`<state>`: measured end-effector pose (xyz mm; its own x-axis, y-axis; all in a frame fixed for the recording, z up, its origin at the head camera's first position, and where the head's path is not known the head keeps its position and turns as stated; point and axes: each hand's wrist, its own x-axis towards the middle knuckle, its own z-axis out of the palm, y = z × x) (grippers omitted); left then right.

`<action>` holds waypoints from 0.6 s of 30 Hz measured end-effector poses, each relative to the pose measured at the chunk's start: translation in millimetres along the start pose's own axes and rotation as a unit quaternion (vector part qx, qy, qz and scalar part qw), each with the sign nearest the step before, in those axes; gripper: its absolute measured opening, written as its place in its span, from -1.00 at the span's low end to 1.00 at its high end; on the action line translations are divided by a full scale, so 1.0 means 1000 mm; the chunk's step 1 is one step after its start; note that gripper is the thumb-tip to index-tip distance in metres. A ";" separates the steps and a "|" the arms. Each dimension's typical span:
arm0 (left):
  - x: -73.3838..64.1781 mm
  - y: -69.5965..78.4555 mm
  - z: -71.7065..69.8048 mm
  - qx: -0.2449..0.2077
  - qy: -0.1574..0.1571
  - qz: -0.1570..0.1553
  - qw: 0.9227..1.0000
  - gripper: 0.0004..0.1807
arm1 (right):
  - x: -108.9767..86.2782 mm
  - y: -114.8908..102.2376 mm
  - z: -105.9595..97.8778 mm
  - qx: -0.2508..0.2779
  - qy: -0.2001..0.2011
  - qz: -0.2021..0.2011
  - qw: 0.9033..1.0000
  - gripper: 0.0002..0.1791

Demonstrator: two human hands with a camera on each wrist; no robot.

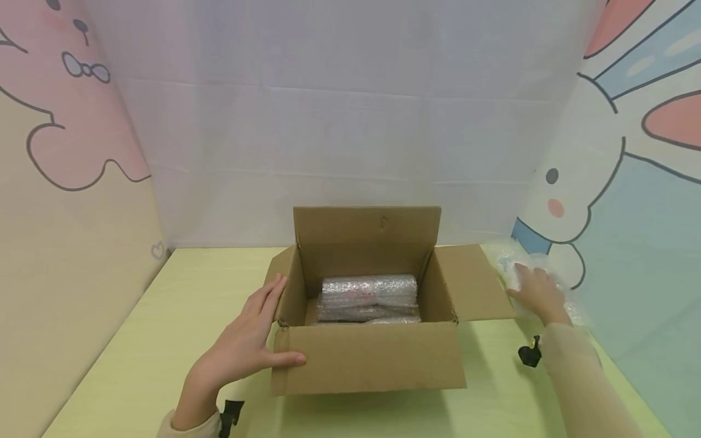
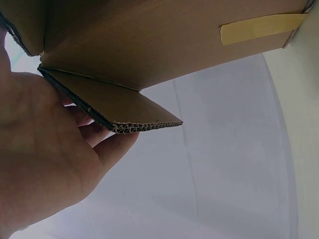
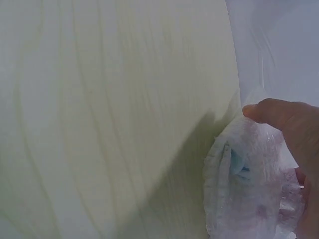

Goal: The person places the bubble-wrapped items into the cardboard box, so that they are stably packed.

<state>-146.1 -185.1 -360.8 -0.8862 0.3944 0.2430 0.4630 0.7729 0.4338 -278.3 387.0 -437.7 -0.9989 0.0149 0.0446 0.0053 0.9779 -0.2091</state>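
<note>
An open cardboard box (image 1: 368, 359) stands at the middle of the table, its flaps folded outward. Inside lie several bubble-wrapped packages (image 1: 369, 289), stacked and partly hidden by the front wall. My left hand (image 1: 241, 344) rests on the box's front left corner, thumb on the front flap and fairly straight fingers along the left flap (image 2: 109, 102). At the table's right edge, my right hand (image 1: 539, 295) grips a clear bubble-wrapped item (image 3: 249, 184) with something white and blue in it. In the right wrist view the thumb lies over its edge; most other fingers are hidden.
The pale yellow wood-grain table (image 1: 126, 340) extends around the box. A white sheet (image 1: 350, 121) hangs behind it, and printed cartoon panels flank both sides. The box's right flap (image 1: 473, 283) sticks out toward the right hand. Yellowish tape (image 2: 264, 29) marks one box panel.
</note>
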 end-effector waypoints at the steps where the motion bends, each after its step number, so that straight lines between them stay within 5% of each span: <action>1: 0.000 0.000 0.000 -0.001 0.000 -0.001 1.000 0.36 | 0.000 0.000 0.000 -0.002 0.003 -0.004 1.000 -0.18; 11: 0.000 0.000 0.000 0.002 0.002 0.004 1.000 0.36 | -0.009 0.007 -0.011 -0.023 0.038 -0.054 0.998 -0.20; 18: -0.001 -0.002 0.001 0.001 0.003 0.005 1.000 0.35 | -0.019 0.006 -0.042 -0.017 0.059 -0.053 0.997 -0.20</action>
<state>-146.5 -186.2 -362.4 -0.8818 0.3985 0.2521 0.4710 0.7706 0.4293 -257.7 401.0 -398.9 -0.9816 -0.0673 0.1790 -0.0973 0.9816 -0.1644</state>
